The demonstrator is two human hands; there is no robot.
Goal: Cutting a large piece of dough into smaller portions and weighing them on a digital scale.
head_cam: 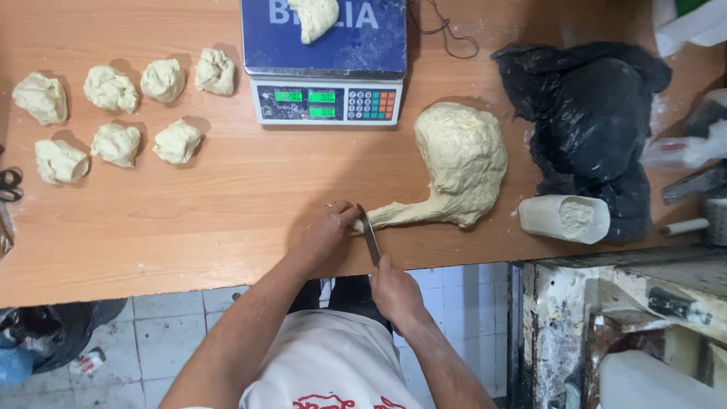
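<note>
Knife cutting the stretched tail of a big dough mass at the table's near edge.

Left hand (327, 227) pinches the tip of the dough tail (401, 214), fingers clenched on it; right hand (394, 288) grips the knife (369, 235) handle, blade just right of the left fingers, touching the tail. Knife's long axis runs near-to-far, tip pointing away from the person, tilted slightly left. Tail runs left from the dough mass (462, 159), long axis roughly left-right, narrow end at the left hand. Digital scale (327, 60) sits at the far edge, one dough lump (314, 17) on its blue platform. Seven cut dough pieces (113, 113) lie in two rows far left, well apart from the hands. White plastic cup (564, 218) lies on its side right of the mass, mouth facing right, dough residue inside. Black plastic bag (587, 113) behind it, contents hidden.
</note>
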